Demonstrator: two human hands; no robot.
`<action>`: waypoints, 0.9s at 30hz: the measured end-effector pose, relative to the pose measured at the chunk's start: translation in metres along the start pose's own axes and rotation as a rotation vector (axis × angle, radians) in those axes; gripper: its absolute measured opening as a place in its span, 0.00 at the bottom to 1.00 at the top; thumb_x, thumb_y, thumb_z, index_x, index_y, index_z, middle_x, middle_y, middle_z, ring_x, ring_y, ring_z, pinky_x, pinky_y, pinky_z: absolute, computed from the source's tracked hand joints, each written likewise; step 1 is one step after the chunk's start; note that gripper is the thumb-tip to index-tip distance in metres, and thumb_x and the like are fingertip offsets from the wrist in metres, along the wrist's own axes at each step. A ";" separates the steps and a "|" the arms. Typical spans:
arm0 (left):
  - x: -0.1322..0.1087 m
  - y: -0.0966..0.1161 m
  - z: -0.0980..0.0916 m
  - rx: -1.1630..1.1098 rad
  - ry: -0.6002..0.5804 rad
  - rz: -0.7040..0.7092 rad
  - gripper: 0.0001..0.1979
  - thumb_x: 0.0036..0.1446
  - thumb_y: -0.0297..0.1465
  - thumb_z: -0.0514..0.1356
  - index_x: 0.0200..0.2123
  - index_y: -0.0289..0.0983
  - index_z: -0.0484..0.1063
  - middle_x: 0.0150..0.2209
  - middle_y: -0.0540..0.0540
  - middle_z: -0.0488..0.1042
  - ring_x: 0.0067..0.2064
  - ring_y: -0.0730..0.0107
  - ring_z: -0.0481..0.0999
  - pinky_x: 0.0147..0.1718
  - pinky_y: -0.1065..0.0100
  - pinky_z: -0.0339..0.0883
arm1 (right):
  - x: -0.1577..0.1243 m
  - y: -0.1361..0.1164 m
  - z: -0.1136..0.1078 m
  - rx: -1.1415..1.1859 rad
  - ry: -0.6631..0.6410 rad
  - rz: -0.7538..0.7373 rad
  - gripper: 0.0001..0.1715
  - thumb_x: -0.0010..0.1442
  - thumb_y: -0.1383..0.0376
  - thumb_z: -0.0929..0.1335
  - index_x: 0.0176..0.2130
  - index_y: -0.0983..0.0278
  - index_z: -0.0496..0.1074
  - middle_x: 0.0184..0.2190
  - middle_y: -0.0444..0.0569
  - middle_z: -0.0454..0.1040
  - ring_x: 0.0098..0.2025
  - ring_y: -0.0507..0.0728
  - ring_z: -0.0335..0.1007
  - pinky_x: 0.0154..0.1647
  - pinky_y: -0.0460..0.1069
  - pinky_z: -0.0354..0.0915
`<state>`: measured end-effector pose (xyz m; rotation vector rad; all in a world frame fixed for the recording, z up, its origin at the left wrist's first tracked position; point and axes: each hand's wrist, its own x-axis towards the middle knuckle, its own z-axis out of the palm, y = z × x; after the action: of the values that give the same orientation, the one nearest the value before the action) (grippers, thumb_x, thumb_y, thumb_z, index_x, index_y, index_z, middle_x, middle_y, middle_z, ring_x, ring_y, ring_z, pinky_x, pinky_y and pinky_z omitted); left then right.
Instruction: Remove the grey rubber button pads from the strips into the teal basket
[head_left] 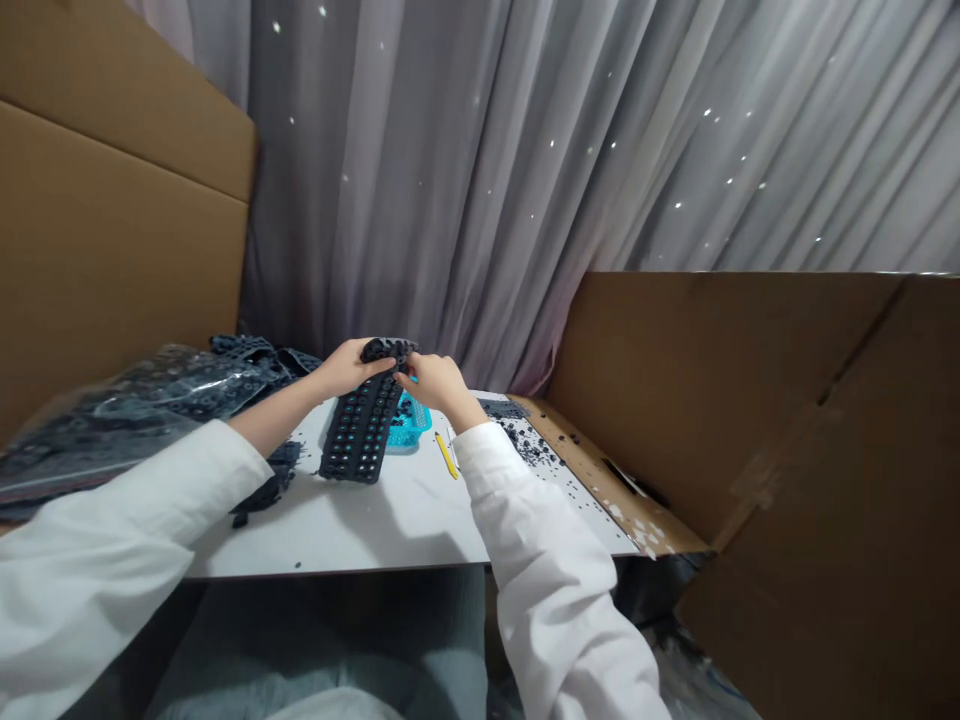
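Black perforated rubber-like oblong sheet (pixel 360 430): far end gripped by left hand (pixel 351 367) | right side there pinched by right hand (pixel 438 383) | long axis slanted nearward, down-left from both

Makeshift hand-work corner, apparently domestic; type of building not determinable. Backdrop: one floor-length grey curtain (pixel 420 200), gathered in folds and dotted with bright star-like specks, a household furnishing. Enclosure: brown left cardboard panel (pixel 120 220), creased; brown right cardboard panel (pixel 697 400), creased, serving as improvised side walls. Work surface: one plain white tabletop (pixel 360 535). Signs of small piecework: bulky clear plastic bag (pixel 187 390) of dark parts, at left; dark perforated sheet (pixel 352 440), above the surface; blue basket (pixel 426 420); yellow-handled tool (pixel 446 456); loose dark bits (pixel 525 440), scattered at right.
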<state>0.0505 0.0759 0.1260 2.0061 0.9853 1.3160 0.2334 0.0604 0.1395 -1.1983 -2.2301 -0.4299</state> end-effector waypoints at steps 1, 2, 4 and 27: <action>0.004 0.002 -0.002 0.000 -0.006 -0.003 0.14 0.61 0.37 0.63 0.43 0.32 0.75 0.44 0.48 0.76 0.44 0.55 0.77 0.42 0.56 0.74 | 0.003 -0.001 0.000 -0.024 -0.005 -0.001 0.12 0.60 0.60 0.71 0.29 0.64 0.69 0.25 0.48 0.75 0.28 0.56 0.70 0.35 0.50 0.56; 0.007 0.003 -0.003 -0.005 -0.008 -0.011 0.14 0.61 0.37 0.63 0.43 0.32 0.75 0.45 0.47 0.76 0.46 0.54 0.77 0.43 0.55 0.74 | 0.006 -0.002 -0.001 -0.039 -0.007 -0.004 0.11 0.61 0.61 0.71 0.30 0.65 0.70 0.26 0.49 0.76 0.29 0.56 0.70 0.36 0.51 0.56; 0.006 0.004 -0.003 -0.029 -0.002 -0.041 0.14 0.61 0.36 0.63 0.44 0.32 0.75 0.46 0.47 0.76 0.47 0.53 0.76 0.44 0.55 0.74 | 0.004 -0.007 -0.001 -0.047 -0.009 -0.011 0.10 0.62 0.62 0.69 0.32 0.67 0.70 0.27 0.51 0.76 0.30 0.56 0.71 0.38 0.52 0.57; -0.176 -0.045 0.073 -1.037 0.369 -0.864 0.04 0.55 0.25 0.63 0.30 0.31 0.77 0.23 0.42 0.81 0.23 0.62 0.80 0.24 0.67 0.76 | -0.165 -0.091 0.116 1.619 -0.050 0.607 0.29 0.49 0.44 0.70 0.20 0.60 0.54 0.15 0.36 0.48 0.18 0.47 0.42 0.19 0.45 0.44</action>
<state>0.0608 -0.0438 -0.0291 0.4741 0.8680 1.2663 0.1916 -0.0372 -0.0553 -0.7529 -1.2946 1.3732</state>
